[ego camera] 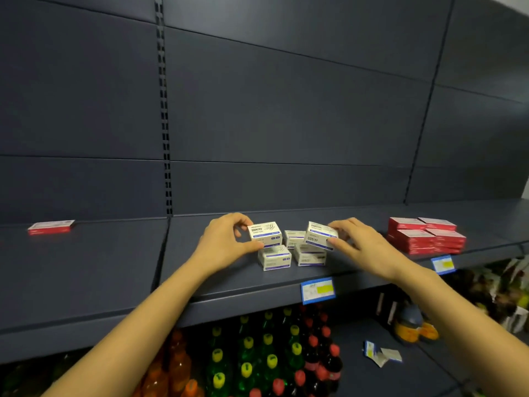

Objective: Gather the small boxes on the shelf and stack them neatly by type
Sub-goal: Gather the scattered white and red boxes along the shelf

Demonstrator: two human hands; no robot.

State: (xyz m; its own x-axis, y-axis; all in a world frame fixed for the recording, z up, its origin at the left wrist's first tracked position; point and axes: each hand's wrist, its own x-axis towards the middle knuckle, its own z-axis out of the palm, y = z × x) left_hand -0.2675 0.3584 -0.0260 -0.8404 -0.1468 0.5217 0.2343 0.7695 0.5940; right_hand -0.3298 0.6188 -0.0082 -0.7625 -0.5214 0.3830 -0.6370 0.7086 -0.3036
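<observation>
Several small white boxes with blue print stand in a cluster mid-shelf. My left hand [226, 239] grips one white box [264, 234] resting on top of a lower white box [274, 257]. My right hand [360, 245] holds another white box [321, 234], tilted, above a white box [310, 255] on the shelf. One more white box [293, 238] sits behind, between them. Flat red boxes form a stack [426, 234] at the right. A lone red box [51, 226] lies far left on the dark shelf [114, 267].
Blue price tags [317, 290] [443, 264] hang on the shelf's front edge. Below, bottles with yellow, red and orange caps [269, 356] fill the lower shelf, with loose paper tags [382, 353] and packaged goods [415, 325] to the right. Dark back panels rise behind.
</observation>
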